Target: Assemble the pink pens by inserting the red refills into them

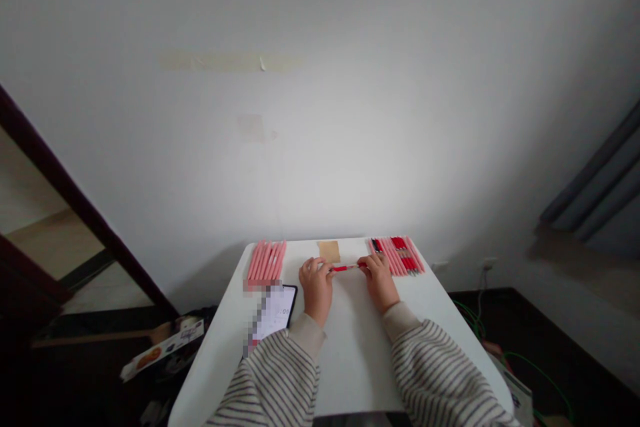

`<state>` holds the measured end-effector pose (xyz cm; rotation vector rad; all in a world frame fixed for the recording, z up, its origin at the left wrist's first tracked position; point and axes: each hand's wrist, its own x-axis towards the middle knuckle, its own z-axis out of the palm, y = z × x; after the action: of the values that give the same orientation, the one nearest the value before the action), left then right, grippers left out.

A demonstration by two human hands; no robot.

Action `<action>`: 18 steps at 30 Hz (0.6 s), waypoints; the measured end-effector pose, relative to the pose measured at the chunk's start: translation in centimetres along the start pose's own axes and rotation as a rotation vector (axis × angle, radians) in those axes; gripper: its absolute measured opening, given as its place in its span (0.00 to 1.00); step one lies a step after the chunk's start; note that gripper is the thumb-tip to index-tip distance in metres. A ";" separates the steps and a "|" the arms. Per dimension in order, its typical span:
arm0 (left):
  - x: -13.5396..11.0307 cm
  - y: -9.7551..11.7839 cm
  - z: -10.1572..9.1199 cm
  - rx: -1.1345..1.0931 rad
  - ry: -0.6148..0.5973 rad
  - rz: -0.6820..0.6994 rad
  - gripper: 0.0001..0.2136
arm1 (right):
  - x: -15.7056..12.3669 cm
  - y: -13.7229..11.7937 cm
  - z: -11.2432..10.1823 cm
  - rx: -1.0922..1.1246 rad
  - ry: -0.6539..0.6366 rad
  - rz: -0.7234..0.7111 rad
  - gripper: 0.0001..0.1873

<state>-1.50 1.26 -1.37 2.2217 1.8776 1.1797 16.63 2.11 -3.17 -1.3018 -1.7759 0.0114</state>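
A person's left hand (316, 283) and right hand (381, 280) grip one red-and-pink pen (346, 267) from either end, fingers closed around it, over a white table (353, 363). About eight pink tubes (267, 261) lie in a row to the left, a bundle of pink-and-red pens (399, 255) too tightly packed to count lies right, with one tan paper square (329, 251) between and one phone (273, 312) near the left hand.

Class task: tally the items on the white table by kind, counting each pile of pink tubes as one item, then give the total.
Pink tube pile without red parts: 1
Pink tube pile with red parts: 1
Pink-and-red tube, held: 1
Tan paper square: 1
Phone: 1
Total: 5
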 end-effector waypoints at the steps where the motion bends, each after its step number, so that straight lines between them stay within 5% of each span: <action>1: 0.0 -0.1 0.1 -0.004 0.005 0.002 0.06 | 0.0 0.1 -0.1 0.007 -0.003 -0.013 0.12; 18: 0.1 0.2 -0.5 0.091 0.004 0.002 0.12 | 0.0 0.4 -0.4 -0.054 -0.013 -0.036 0.12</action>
<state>-1.56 1.09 -0.88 2.2678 1.9701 1.1222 17.16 2.08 -3.09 -1.3111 -1.8212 -0.0490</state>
